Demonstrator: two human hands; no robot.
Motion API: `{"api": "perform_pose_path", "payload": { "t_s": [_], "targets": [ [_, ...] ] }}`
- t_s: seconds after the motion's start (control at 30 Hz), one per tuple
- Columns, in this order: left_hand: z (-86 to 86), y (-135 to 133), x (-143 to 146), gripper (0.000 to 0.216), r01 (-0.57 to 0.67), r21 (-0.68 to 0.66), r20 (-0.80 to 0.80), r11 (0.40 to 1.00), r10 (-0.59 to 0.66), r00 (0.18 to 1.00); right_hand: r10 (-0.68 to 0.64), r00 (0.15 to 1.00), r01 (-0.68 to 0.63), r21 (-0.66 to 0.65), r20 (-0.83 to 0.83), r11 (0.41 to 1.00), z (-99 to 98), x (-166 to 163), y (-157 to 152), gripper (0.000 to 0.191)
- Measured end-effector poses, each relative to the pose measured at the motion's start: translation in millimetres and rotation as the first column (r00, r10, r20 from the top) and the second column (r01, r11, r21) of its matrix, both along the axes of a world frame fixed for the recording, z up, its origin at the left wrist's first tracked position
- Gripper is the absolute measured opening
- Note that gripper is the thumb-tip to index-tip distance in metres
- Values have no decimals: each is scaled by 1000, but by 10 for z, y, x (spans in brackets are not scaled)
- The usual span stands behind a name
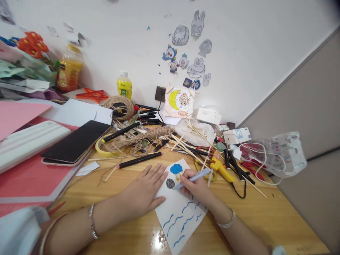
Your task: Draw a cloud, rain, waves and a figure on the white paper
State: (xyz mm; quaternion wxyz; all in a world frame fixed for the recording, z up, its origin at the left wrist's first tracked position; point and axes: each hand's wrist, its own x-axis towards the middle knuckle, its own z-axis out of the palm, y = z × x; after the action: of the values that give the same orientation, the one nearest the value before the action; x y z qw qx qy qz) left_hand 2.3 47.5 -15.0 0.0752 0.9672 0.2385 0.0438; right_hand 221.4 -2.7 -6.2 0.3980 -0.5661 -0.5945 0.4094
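Note:
A white sheet of paper point(175, 219) lies aslant on the wooden table, bearing blue wavy lines, a blue cloud with small yellow shapes below it, and a dark scribbled circle. My right hand point(195, 187) is closed around a light purple pen point(198, 175), whose tip is at the edge of the dark circle. Flat across the paper's left edge rests my left hand point(142, 191), fingers stretched out and holding nothing. Just beyond its fingertips lies a black marker point(139, 160) with a pink end.
Thin sticks point(190, 152), twine point(148, 136) and markers clutter the table's back. A yellow glue gun point(221, 166) lies right of the paper. A black tablet point(77, 141) and red folder point(29, 180) are at left. Behind stand a yellow-green bottle point(124, 86) and a moon drawing point(174, 100).

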Motion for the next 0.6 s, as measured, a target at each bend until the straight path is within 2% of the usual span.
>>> {"api": "perform_pose_path", "payload": {
  "t_s": [0.2,0.3,0.47,0.6],
  "targets": [
    [18,1,10,66,-6,23,-40,1000,7,999,-3,1000,2,-52,-31,999,-18,15,6,40],
    [45,-7,17,66,-16,12,-69,1000,17,998,-1,1000,0,-28,-22,1000,-27,23,7,38],
    [-9,6,2,66,-2,22,-6,1000,2,1000,-12,999,10,-67,-31,998,-18,25,11,41],
    [-59,19,-15,66,8,24,21,1000,-9,1000,-6,999,4,-44,-37,999,-1,21,11,42]
  ]
}}
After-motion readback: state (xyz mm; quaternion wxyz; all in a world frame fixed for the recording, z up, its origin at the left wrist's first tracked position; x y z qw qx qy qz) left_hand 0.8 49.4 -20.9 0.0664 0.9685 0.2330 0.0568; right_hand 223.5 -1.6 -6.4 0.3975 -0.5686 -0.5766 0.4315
